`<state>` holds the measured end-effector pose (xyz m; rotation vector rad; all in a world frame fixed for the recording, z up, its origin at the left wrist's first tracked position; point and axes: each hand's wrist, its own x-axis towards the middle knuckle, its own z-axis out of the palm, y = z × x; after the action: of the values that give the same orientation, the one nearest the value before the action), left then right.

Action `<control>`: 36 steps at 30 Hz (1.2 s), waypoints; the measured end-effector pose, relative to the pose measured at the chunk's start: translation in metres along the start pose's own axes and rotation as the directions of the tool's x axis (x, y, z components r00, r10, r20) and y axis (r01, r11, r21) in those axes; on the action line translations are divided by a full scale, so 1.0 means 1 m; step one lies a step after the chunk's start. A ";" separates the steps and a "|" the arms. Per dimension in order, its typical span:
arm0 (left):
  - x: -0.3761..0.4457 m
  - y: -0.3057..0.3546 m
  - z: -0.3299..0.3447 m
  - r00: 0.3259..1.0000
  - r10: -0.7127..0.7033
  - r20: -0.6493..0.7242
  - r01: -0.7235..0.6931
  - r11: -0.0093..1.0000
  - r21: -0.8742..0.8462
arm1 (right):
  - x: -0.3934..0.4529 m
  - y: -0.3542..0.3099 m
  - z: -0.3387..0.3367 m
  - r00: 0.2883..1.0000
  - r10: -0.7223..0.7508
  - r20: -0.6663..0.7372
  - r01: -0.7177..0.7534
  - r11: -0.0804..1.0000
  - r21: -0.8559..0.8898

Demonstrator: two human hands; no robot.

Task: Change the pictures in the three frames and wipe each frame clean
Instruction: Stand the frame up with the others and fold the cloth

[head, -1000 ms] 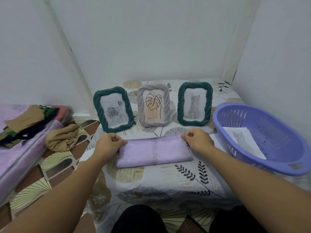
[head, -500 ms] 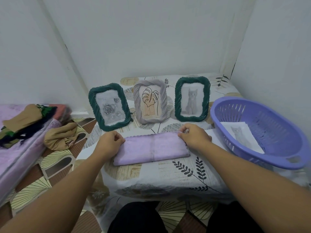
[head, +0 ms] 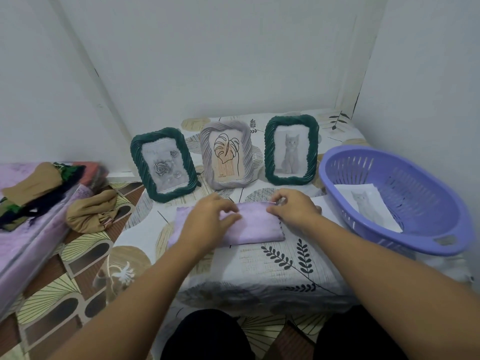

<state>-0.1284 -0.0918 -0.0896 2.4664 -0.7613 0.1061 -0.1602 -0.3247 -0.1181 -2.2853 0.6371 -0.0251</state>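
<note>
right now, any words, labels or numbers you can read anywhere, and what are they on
No text here can be read.
Leaf print in the grey frame: a small dark mark near its bottom edge, too small and blurred to read.
Rose picture, cat picture, purple basket, lilac cloth: no lettering visible.

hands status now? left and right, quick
Left hand: fingers curled on the purple cloth, gripping its middle.
Right hand: pinching the cloth's right top edge.
</note>
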 end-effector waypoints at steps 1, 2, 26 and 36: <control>-0.002 0.014 0.005 0.999 0.025 0.045 -0.024 0.999 -0.027 | -0.001 -0.001 0.000 1.000 0.006 -0.004 -0.006 1.000 0.022; -0.004 0.025 0.010 0.996 0.041 0.079 -0.037 0.998 -0.049 | -0.002 -0.002 -0.001 1.000 0.013 -0.002 -0.013 0.999 0.046; -0.070 0.046 0.029 0.982 -0.184 -0.040 0.157 0.916 -0.369 | -0.033 -0.029 -0.040 0.973 -0.123 0.193 0.134 0.990 -0.045; -0.067 0.004 0.000 0.848 -0.530 0.024 0.460 0.713 -0.529 | -0.035 -0.066 -0.003 0.926 -0.140 0.351 0.028 0.952 0.306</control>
<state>-0.1867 -0.0609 -0.1035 2.0222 -0.0197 -0.1285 -0.1624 -0.2719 -0.0657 -1.9522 0.3109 0.2477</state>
